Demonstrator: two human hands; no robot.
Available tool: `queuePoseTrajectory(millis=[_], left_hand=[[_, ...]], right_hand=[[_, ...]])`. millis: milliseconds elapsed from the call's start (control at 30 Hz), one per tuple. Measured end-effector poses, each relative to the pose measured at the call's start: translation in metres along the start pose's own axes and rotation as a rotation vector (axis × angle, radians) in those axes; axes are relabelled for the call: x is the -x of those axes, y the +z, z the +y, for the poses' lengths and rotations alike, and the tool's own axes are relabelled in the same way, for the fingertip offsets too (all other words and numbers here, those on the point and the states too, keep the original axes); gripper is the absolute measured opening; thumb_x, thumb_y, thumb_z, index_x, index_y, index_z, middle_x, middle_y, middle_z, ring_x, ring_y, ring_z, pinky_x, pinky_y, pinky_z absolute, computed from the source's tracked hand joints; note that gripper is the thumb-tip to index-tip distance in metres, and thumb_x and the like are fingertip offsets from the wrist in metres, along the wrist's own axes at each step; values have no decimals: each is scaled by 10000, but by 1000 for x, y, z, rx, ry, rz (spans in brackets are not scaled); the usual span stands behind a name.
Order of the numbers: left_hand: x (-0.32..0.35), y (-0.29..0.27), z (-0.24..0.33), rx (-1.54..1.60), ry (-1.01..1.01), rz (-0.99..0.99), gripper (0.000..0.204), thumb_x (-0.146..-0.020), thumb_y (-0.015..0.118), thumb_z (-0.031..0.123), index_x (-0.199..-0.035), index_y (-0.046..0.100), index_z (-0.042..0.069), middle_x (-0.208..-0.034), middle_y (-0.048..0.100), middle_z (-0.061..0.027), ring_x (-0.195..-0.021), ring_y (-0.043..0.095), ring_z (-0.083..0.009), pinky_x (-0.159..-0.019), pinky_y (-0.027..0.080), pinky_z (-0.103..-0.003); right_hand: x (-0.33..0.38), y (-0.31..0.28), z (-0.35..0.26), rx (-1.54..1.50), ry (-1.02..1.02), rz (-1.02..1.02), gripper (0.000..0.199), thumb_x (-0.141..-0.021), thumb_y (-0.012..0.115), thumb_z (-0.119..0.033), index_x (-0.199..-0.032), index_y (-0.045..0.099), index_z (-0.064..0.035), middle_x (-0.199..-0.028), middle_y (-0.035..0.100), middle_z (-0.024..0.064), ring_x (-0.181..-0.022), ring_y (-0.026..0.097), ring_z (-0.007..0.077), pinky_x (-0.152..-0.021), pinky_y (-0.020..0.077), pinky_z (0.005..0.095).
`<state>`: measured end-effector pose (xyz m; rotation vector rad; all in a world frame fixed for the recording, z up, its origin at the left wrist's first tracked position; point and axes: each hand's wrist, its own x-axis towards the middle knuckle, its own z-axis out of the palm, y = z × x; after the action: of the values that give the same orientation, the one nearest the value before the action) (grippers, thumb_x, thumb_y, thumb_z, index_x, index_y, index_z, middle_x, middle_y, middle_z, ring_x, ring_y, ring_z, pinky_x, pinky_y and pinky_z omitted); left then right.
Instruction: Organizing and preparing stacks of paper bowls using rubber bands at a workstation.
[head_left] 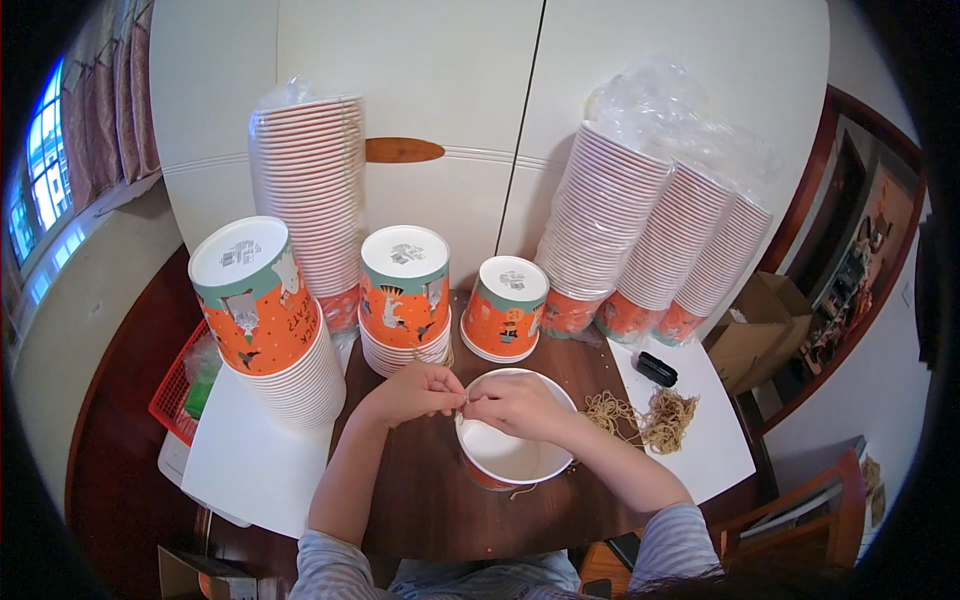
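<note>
Striped sleeves reach in toward an open paper bucket (pixel 508 450) standing upright on the dark wooden bench (pixel 420 500).
Both hands meet at its near-left rim: left hand (pixel 415 392) and right hand (pixel 515 405) each pinched together on a thin cord, barely visible, braced against the stiff white lip. Inverted orange printed buckets (pixel 257 300) stack alongside; loose tan rubber bands (pixel 650 418) lie to the right.

thing pinched btwn fingertips (pixel 462 401) too small, cup (pixel 505 455) rim part hidden
</note>
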<state>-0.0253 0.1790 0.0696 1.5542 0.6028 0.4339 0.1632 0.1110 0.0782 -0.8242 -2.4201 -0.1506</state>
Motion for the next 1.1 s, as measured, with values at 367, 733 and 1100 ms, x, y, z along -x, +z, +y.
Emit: queuePoseTrajectory(millis=[367, 733, 1100], left_hand=[[-1, -3, -1, -1, 7, -7, 129, -743, 597, 123, -817, 608, 18, -727, 618, -30, -614, 549, -61, -499, 396, -167], [3, 6, -1, -90, 168, 115, 75, -729, 594, 73, -754, 588, 2, -668, 589, -17, -601, 527, -49, -543, 413, -181], [3, 6, -5, -120, 198, 137, 71, -718, 578, 61, -753, 586, -1, -656, 576, -11, -608, 519, -48, -556, 415, -184]], right_hand=[[2, 2, 3, -222, 126, 67, 89, -701, 643, -98, -788, 628, -93, -784, 580, 19, -668, 576, 163, -558, 464, 260], [0, 7, -5, -424, 568, 46, 93, -730, 654, -117, -797, 630, -57, -733, 603, 33, -602, 538, 92, -551, 428, 222], [-4, 9, -5, -427, 625, 79, 156, -721, 661, -180, -730, 586, -44, -590, 538, 47, -485, 477, 111, -458, 383, 248]])
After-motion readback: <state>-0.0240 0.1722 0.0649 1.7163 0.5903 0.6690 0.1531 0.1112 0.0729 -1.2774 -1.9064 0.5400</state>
